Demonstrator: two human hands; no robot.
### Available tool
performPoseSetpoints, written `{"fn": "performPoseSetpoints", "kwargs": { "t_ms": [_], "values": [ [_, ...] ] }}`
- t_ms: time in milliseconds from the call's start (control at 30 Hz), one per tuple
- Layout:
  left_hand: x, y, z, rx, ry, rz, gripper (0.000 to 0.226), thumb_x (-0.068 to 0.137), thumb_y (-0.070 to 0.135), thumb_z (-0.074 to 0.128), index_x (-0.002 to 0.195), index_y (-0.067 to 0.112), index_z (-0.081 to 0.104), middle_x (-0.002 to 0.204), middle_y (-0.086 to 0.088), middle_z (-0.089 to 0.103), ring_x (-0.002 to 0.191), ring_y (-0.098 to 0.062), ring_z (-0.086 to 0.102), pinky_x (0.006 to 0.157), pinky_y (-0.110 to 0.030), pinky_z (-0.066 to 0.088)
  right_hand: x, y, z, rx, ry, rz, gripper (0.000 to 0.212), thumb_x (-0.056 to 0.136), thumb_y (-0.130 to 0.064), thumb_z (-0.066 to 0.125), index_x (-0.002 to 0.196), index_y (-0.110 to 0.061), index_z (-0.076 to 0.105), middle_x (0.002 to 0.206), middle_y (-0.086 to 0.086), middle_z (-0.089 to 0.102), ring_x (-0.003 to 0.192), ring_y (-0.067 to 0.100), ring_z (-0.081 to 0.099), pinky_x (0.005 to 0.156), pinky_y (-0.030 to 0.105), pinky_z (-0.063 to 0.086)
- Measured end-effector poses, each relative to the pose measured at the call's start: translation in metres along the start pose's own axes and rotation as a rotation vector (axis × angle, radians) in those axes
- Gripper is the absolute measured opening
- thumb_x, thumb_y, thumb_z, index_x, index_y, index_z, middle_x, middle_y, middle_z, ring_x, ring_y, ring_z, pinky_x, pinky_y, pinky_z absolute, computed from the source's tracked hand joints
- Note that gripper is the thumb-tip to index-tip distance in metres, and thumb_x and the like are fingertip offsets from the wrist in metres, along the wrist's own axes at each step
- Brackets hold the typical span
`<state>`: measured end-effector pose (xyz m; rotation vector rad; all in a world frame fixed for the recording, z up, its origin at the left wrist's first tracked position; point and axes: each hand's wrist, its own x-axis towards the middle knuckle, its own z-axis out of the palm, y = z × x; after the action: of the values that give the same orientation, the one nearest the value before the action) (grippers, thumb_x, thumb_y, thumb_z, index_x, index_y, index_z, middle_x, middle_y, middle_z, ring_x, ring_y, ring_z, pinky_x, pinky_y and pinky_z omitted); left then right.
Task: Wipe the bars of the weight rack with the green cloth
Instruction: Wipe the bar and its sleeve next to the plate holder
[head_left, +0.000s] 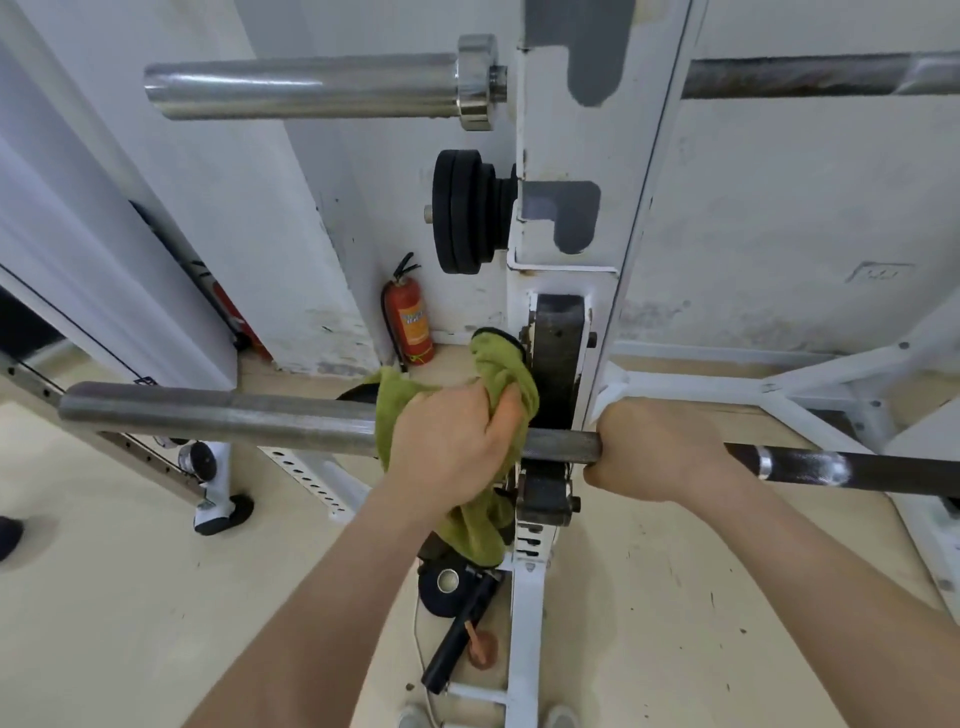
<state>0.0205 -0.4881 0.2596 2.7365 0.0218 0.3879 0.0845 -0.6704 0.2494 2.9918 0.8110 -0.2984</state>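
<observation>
Your left hand (447, 441) is clenched around the green cloth (498, 374), pressing it over the lower bar (218, 415) just left of the white rack post (571, 130). Your right hand (649, 452) grips the same bar on the other side of the post. A second bar (301, 85) rests higher up.

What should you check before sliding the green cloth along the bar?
1. Green cloth wrapped around the lower bar: ok.
2. Left hand gripping the cloth: ok.
3. Right hand steadying the bar past the white post: ok.
4. Bar sleeve to the left free of plates: ok.
5. Bar seated securely in its hook: cannot tell, cloth and hands hide it.
6. Upper bar wiped already: cannot tell.
</observation>
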Motion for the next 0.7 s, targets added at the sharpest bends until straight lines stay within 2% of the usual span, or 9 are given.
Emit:
{"fn": "performPoseSetpoints", "kwargs": {
  "t_ms": [100, 200, 267, 333, 400, 467, 567, 633, 700],
  "values": [
    [0.036, -0.017, -0.004, -0.053, -0.328, -0.083, 0.035, 0.101, 0.032, 0.031, 0.079, 0.012, 0.050, 0.067, 0.002, 0.045, 0.061, -0.012, 0.042, 0.051, -0.017, 0.030, -0.001, 0.000, 0.000, -0.016, 0.016, -0.010, 0.019, 0.079, -0.035, 0.057, 0.077, -0.016, 0.053, 0.062, -0.005, 0.051, 0.050, 0.012, 0.047, 0.045, 0.021, 0.032],
    [0.061, -0.022, -0.006, -0.178, -0.523, -0.102, 0.033, 0.101, 0.021, 0.033, 0.078, 0.009, 0.055, 0.072, -0.001, 0.049, 0.077, -0.020, 0.050, 0.064, -0.028, 0.036, -0.002, -0.001, 0.000, -0.042, 0.029, -0.014, 0.024, 0.080, -0.037, 0.055, 0.067, -0.019, 0.046, 0.059, -0.005, 0.045, 0.048, 0.011, 0.039, 0.046, 0.020, 0.032],
    [0.051, -0.019, -0.007, -0.118, -0.405, -0.140, 0.039, 0.100, 0.028, 0.037, 0.069, 0.010, 0.051, 0.066, 0.001, 0.049, 0.069, -0.021, 0.051, 0.062, -0.032, 0.037, -0.002, -0.001, 0.000, -0.034, 0.030, -0.022, 0.025, 0.080, -0.037, 0.055, 0.071, -0.016, 0.046, 0.058, -0.004, 0.042, 0.047, 0.011, 0.037, 0.045, 0.021, 0.028],
    [0.026, -0.017, -0.008, -0.003, -0.142, -0.181, 0.047, 0.097, 0.044, 0.038, 0.062, 0.013, 0.047, 0.062, -0.003, 0.051, 0.062, -0.025, 0.051, 0.060, -0.034, 0.040, 0.000, -0.001, 0.001, -0.014, 0.021, -0.032, 0.022, 0.080, -0.036, 0.055, 0.079, -0.014, 0.051, 0.058, -0.004, 0.043, 0.048, 0.011, 0.038, 0.045, 0.022, 0.029],
    [0.000, -0.016, -0.012, 0.011, 0.013, -0.108, 0.050, 0.090, 0.055, 0.040, 0.057, 0.017, 0.044, 0.055, -0.001, 0.052, 0.055, -0.023, 0.052, 0.054, -0.033, 0.040, 0.001, 0.000, 0.003, -0.004, 0.016, -0.022, 0.023, 0.078, -0.035, 0.056, 0.069, -0.014, 0.051, 0.058, -0.004, 0.045, 0.048, 0.011, 0.040, 0.047, 0.022, 0.034],
    [-0.019, -0.023, -0.020, -0.118, 0.022, -0.032, 0.041, 0.082, 0.054, 0.045, 0.054, 0.025, 0.044, 0.048, 0.005, 0.049, 0.046, -0.009, 0.046, 0.049, -0.027, 0.036, 0.002, 0.001, 0.004, 0.003, 0.010, -0.011, 0.024, 0.076, -0.035, 0.057, 0.060, -0.020, 0.047, 0.058, -0.005, 0.048, 0.048, 0.011, 0.044, 0.049, 0.022, 0.038],
    [-0.047, -0.026, -0.031, -0.413, 0.010, -0.034, 0.032, 0.084, 0.036, 0.059, 0.054, 0.031, 0.049, 0.047, 0.013, 0.044, 0.045, -0.005, 0.039, 0.046, -0.019, 0.033, 0.003, 0.001, 0.007, 0.024, 0.024, -0.009, 0.020, 0.074, -0.034, 0.057, 0.063, -0.021, 0.046, 0.063, -0.005, 0.049, 0.051, 0.013, 0.047, 0.048, 0.022, 0.038],
    [-0.062, -0.023, -0.025, -0.621, 0.049, -0.213, 0.035, 0.091, 0.023, 0.062, 0.057, 0.022, 0.054, 0.046, 0.013, 0.044, 0.045, -0.003, 0.039, 0.045, -0.016, 0.032, 0.003, 0.002, 0.007, 0.018, 0.027, -0.015, 0.019, 0.074, -0.033, 0.056, 0.064, -0.021, 0.045, 0.066, -0.004, 0.050, 0.051, 0.013, 0.047, 0.045, 0.022, 0.032],
    [-0.074, -0.026, -0.008, -0.658, 0.017, -0.397, 0.042, 0.093, 0.017, 0.059, 0.053, 0.018, 0.046, 0.044, 0.012, 0.040, 0.044, -0.002, 0.038, 0.045, -0.013, 0.030, 0.003, 0.003, 0.008, 0.015, 0.019, -0.022, 0.018, 0.074, -0.034, 0.056, 0.065, -0.021, 0.046, 0.070, -0.004, 0.052, 0.053, 0.013, 0.048, 0.045, 0.022, 0.030]
  ]
}}
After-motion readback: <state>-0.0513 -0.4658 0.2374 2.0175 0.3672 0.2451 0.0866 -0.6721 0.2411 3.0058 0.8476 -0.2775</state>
